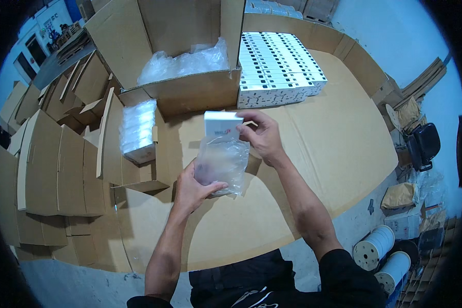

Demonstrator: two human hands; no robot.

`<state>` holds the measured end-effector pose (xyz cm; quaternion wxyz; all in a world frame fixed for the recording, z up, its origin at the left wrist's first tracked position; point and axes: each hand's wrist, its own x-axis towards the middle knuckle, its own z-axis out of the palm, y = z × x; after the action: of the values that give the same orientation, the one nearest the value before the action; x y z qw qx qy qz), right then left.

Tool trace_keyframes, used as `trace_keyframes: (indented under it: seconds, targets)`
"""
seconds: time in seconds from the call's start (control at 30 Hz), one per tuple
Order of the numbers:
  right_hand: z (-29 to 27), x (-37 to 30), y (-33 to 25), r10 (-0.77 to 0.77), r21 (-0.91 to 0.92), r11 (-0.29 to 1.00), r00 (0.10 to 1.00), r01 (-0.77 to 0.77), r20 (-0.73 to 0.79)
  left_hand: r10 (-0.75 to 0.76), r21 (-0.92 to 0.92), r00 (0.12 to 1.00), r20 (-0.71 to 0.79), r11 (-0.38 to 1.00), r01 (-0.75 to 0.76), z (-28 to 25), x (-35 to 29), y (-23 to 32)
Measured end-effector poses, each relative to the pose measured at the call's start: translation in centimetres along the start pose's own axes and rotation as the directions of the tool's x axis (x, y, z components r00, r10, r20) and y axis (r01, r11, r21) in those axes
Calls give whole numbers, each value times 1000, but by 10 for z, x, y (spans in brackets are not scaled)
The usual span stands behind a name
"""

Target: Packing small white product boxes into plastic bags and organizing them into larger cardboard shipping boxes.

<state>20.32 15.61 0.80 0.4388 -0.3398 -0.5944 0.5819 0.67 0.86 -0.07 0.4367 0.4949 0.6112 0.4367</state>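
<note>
A small white box [218, 123] stands upright, its lower part inside a clear bubble-wrap bag [223, 161]. My left hand [191, 187] grips the bag low on its left side, thumb across the front. At the box's upper right corner, the thumb and fingers of my right hand [264, 136] pinch it. Just left of them is an open narrow carton [161, 154] with a row of bubble-wrapped boxes [137, 128] inside. How far the box reaches down into the bag is blurred by the plastic.
A large open carton [200, 92] holding bubble-wrap bags [187, 64] stands behind. Rows of white boxes [277, 61] lie right of it on the cardboard-covered table [339, 128]. Several open cartons [66, 164] crowd the left. Cable spools [374, 246] and a black chair [423, 146] stand at right.
</note>
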Motion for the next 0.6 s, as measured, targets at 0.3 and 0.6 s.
trace_keyframes:
  seconds: [0.3,0.6]
  targets:
    - [-13,-1,-14,-238,367,896,968,248,-76,27,-12,1000,-12,1000,-27,2,3,-6]
    - [-27,1,-8,-183,405,907,974,114,136,48,49,998,-44,998,-46,1,4,0]
